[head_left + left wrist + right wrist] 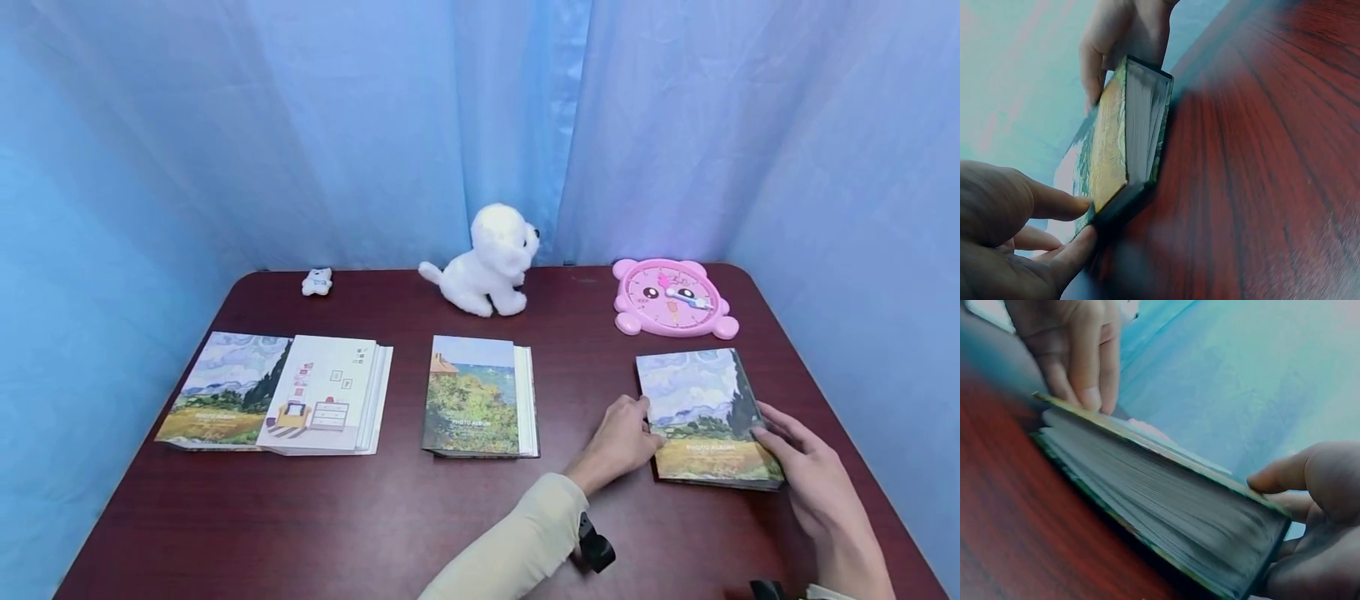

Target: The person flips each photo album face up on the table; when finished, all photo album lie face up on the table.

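Note:
A photo album (693,417) with a painted landscape cover lies at the right of the table, between both hands. At its left edge, my left hand (618,437) pinches the book, thumb over the cover; the left wrist view shows thumb and fingers (1075,250) at that edge. My right hand (817,479) holds the opposite edge. From the right wrist view, the right thumb (1279,475) rests along the cover's rim and other fingers are partly hidden behind the book. The page block (1166,494) shows between the covers, its leaves slightly fanned.
Another landscape album (472,396) lies mid-table. Further left, a white album (322,392) with a furniture drawing lies beside or overlapping a landscape album (221,387). Along the back are a small white figurine (317,282), a white plush dog (487,262) and a pink toy clock (672,298). Blue curtains surround the table (337,525).

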The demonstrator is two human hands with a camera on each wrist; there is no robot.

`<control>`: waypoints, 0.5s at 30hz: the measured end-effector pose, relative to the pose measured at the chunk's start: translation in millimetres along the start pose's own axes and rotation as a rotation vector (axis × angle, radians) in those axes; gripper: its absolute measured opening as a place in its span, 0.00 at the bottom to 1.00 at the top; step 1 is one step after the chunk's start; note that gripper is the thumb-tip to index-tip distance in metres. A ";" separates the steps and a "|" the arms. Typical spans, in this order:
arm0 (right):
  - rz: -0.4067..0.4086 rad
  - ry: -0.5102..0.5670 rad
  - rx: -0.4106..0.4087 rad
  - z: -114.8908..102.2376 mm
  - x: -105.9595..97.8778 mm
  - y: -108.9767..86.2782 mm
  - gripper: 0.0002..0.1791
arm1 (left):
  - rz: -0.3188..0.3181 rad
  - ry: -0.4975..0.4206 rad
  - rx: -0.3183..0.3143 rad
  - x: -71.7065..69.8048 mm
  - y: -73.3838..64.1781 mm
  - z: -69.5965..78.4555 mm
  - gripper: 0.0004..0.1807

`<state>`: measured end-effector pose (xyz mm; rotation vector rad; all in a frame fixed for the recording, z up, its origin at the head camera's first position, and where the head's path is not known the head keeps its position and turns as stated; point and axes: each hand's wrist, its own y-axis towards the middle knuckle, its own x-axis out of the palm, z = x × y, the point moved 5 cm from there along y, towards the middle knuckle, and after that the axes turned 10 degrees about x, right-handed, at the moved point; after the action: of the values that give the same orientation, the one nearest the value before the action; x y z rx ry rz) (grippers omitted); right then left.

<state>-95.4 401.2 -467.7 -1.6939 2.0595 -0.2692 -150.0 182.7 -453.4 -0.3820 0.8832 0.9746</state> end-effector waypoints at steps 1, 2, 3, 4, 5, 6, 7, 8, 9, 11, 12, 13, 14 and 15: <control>-0.038 0.079 0.008 0.6 -0.3 0.0 0.35 | -0.004 0.011 -0.004 -0.8 -0.2 -0.4 0.11; -0.073 0.148 0.013 0.5 -0.5 0.0 0.36 | -0.009 0.022 -0.009 -1.5 -0.4 -0.7 0.11; -0.097 0.189 0.013 -0.3 -0.6 -0.3 0.36 | -0.013 0.034 -0.017 -2.4 -0.5 -0.8 0.12; -0.111 0.211 0.014 -1.3 -0.6 -0.3 0.36 | -0.017 0.047 -0.026 -3.3 -0.7 -0.9 0.14; -0.122 0.222 0.011 -2.8 -0.6 -0.5 0.36 | -0.024 0.059 -0.039 -4.3 -1.1 -0.5 0.17; -0.130 0.228 0.009 -4.3 -0.5 -0.4 0.36 | -0.030 0.070 -0.052 -5.4 -1.7 0.1 0.19; -0.137 0.228 0.006 -5.8 -0.2 -0.5 0.36 | -0.035 0.068 -0.068 -6.0 -2.3 0.5 0.22; -0.143 0.237 0.003 -7.4 0.1 -0.3 0.36 | -0.038 0.064 -0.083 -6.6 -3.1 1.0 0.24; -0.152 0.243 0.000 -8.8 0.7 -0.5 0.36 | -0.038 0.067 -0.095 -7.3 -4.0 1.8 0.25; -0.173 0.254 -0.004 -11.2 1.4 -1.0 0.36 | -0.033 0.068 -0.109 -7.7 -5.4 3.9 0.26; -0.181 0.262 -0.004 -12.2 1.6 -1.1 0.36 | -0.027 0.071 -0.112 -7.5 -6.0 4.8 0.27; -0.187 0.265 -0.002 -13.1 1.6 -1.4 0.36 | -0.019 0.071 -0.116 -7.2 -6.5 5.9 0.29; -0.193 0.268 0.003 -13.9 1.6 -1.9 0.37 | -0.011 0.081 -0.113 -7.0 -7.0 7.3 0.32; -0.198 0.267 0.008 -14.9 1.6 -2.4 0.37 | -0.004 0.095 -0.110 -6.6 -7.3 8.8 0.35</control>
<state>-100.4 397.1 -454.0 -1.9493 2.0676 -0.5959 -141.4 180.8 -443.5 -0.5269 0.9163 1.0109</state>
